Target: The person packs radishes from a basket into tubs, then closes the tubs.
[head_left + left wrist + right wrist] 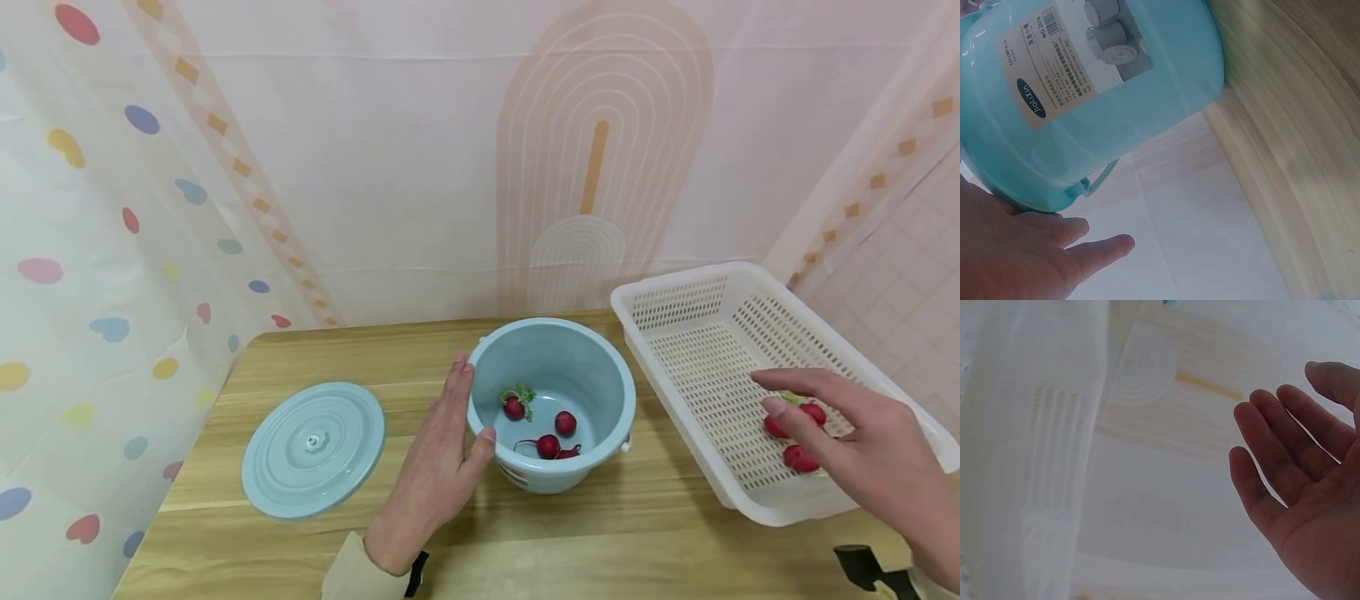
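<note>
My left hand [438, 467] rests against the left rim of a light blue bucket [551, 479], fingers straight and thumb at the near edge. In the left wrist view, the bucket's printed label [1075, 59] faces the camera. Several red radishes lie on the bucket's bottom, among them one with green leaves [514, 406] and a round one [566, 422]. My right hand [870, 446] hovers over the near right part of a white plastic basket [697, 417], holding nothing, fingers loosely extended. Below it, partly hidden, several radishes [801, 457] lie in the basket.
A round light blue lid [313, 450] lies flat on the wooden table [300, 354], left of the bucket. Behind the table hangs a patterned cloth [390, 167], which also covers the left side. The basket stands close to the bucket's right.
</note>
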Tool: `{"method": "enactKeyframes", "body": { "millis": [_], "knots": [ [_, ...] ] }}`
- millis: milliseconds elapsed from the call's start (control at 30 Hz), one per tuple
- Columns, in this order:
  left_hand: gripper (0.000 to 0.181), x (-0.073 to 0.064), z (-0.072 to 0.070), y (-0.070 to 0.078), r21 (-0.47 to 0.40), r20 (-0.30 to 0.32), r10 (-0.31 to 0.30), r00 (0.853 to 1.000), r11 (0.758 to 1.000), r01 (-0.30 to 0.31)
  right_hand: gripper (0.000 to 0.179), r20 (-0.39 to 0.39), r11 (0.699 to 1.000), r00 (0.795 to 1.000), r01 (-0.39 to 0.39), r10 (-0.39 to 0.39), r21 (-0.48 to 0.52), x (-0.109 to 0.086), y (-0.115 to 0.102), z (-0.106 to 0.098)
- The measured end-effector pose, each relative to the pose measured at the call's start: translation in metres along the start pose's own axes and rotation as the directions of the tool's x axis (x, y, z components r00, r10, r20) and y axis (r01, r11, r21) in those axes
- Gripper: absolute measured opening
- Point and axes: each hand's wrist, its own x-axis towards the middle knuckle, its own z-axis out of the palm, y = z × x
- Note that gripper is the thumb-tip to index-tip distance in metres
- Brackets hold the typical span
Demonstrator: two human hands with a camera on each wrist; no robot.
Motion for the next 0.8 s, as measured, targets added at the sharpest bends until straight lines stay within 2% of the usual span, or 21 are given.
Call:
{"method": "enactKeyframes", "body": {
  "millis": [100,267,533,800],
  "knots": [
    [0.076,0.000,0.000,0.000,-0.001,0.001,0.000,1.000,1.000,0.000,0.036,0.050,0.998,0.997,-0.062,0.061,0.021,-0.003,0.015,-0.005],
    [0.076,0.000,0.001,0.000,-0.005,-0.001,0.004,1.000,1.000,-0.004,0.030,0.152,0.980,0.970,-0.198,0.191,0.034,-0.006,0.041,-0.013],
    [0.076,0.000,0.001,0.000,-0.005,-0.005,0.004,1.000,1.000,-0.004,0.030,0.284,0.981,0.943,-0.192,0.173,0.040,-0.005,0.079,-0.019],
    [0.076,0.000,0.000,-0.001,-0.001,-0.004,0.009,1.000,1.000,-0.009,0.030,0.403,0.970,0.886,-0.242,0.229,-0.019,0.000,0.108,-0.027]
  ]
}}
